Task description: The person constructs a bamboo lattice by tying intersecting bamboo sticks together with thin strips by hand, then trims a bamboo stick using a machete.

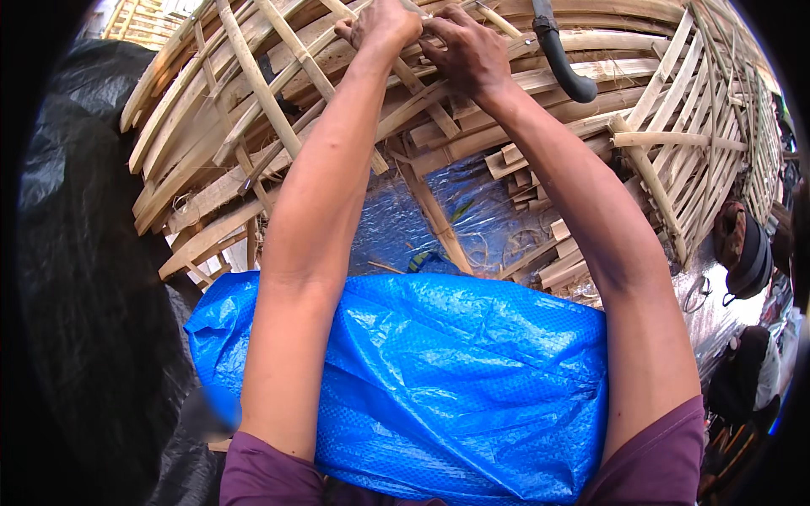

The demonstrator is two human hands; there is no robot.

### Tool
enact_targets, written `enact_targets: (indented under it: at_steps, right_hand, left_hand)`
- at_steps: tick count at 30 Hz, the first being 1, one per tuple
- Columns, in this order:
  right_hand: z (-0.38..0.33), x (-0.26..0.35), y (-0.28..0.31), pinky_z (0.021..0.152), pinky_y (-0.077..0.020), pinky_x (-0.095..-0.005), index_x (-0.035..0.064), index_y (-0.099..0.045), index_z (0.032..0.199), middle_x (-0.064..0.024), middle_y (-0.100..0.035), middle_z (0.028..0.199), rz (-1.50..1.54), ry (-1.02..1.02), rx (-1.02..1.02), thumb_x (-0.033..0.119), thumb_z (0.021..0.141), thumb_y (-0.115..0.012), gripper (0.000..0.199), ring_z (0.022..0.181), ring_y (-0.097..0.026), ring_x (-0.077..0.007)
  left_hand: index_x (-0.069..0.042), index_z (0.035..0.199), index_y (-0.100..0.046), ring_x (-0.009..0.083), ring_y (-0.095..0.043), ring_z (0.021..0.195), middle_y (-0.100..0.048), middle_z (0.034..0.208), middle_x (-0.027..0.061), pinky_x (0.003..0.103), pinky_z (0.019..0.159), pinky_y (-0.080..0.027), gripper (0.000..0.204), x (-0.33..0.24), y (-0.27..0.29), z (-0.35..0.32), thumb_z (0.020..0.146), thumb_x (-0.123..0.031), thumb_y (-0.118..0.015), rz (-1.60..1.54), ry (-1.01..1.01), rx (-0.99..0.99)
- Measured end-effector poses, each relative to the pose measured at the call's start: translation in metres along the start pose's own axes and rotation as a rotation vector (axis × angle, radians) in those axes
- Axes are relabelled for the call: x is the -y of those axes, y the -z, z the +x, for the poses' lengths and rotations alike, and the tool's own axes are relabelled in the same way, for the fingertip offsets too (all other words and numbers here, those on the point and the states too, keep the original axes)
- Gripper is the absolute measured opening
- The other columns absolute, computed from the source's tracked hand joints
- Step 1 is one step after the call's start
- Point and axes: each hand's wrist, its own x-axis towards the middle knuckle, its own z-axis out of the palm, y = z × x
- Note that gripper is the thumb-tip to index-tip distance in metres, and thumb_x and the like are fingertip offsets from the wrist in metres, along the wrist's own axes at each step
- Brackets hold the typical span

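Note:
Both my arms reach forward to a woven framework of split bamboo at the top of the view. My left hand is closed, its fingers wrapped round a bamboo strip at the picture's upper edge. Right beside it, my right hand has its fingers bent and pinched on the strip between the two hands. The far end of that strip is out of view. To the right of my right hand, a black curved handle lies over the bamboo slats; what it belongs to is cut off.
A blue plastic sheet covers my lap. Dark sheeting hangs at the left. Below the slats lies shiny silvery sheeting, with stacked bamboo pieces on it. Crossed bamboo strips stand at the right, beside a dark bag-like item.

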Motion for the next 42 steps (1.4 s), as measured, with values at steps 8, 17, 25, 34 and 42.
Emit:
enact_targets:
  at_steps: [8, 17, 25, 34, 42]
  right_hand:
    - [0.002, 0.001, 0.006, 0.072, -0.0548, -0.0446, 0.0156, -0.066, 0.099, -0.011, -0.062, 0.099, 0.124, 0.012, -0.03, 0.013, 0.086, -0.058, 0.015, 0.086, -0.066, -0.035]
    - [-0.001, -0.003, 0.003, 0.07, -0.055, -0.044, 0.0189, -0.068, 0.105, -0.0081, -0.063, 0.1, 0.103, -0.01, -0.046, 0.016, 0.087, -0.06, 0.019, 0.084, -0.067, -0.0338]
    - [0.0, -0.003, -0.004, 0.073, -0.0551, -0.0418, 0.021, -0.058, 0.126, -0.0138, -0.063, 0.102, 0.097, 0.043, -0.019, 0.018, 0.087, -0.063, 0.039, 0.085, -0.067, -0.0326]
    - [-0.001, -0.005, -0.007, 0.074, -0.0547, -0.0425, 0.0209, -0.069, 0.104, -0.0013, -0.065, 0.108, -0.002, -0.01, -0.015, 0.026, 0.088, -0.062, 0.018, 0.086, -0.069, -0.0299]
    - [-0.001, -0.006, -0.004, 0.073, -0.0551, -0.0407, 0.024, -0.069, 0.111, -0.0009, -0.066, 0.11, -0.025, 0.05, -0.044, 0.029, 0.089, -0.062, 0.024, 0.086, -0.069, -0.0285]
  left_hand:
    - [-0.003, 0.096, -0.074, 0.0352, -0.067, 0.099, -0.07, 0.101, 0.0208, 0.043, 0.085, -0.053, 0.024, 0.011, -0.01, 0.003, 0.079, -0.017, -0.064, 0.005, -0.057, 0.016]
    - [-0.001, 0.095, -0.073, 0.0165, -0.062, 0.072, -0.07, 0.08, 0.0063, 0.032, 0.061, -0.049, 0.015, 0.024, -0.003, 0.006, 0.09, -0.006, -0.059, -0.567, -0.06, 0.439]
    - [-0.004, 0.096, -0.076, 0.0184, -0.065, 0.077, -0.072, 0.086, 0.0094, 0.033, 0.069, -0.052, 0.015, 0.051, -0.028, 0.04, 0.087, -0.009, -0.065, -0.509, -0.169, 0.37]
    - [-0.014, 0.104, -0.075, 0.0282, -0.068, 0.098, -0.073, 0.101, 0.0115, 0.038, 0.086, -0.049, 0.025, 0.032, -0.037, 0.015, 0.081, -0.024, -0.073, -0.332, 0.071, 0.068]
    - [-0.014, 0.103, -0.074, 0.0352, -0.066, 0.104, -0.07, 0.107, 0.0165, 0.043, 0.093, -0.05, 0.024, 0.018, -0.024, 0.002, 0.083, -0.026, -0.067, -0.051, 0.018, -0.047]
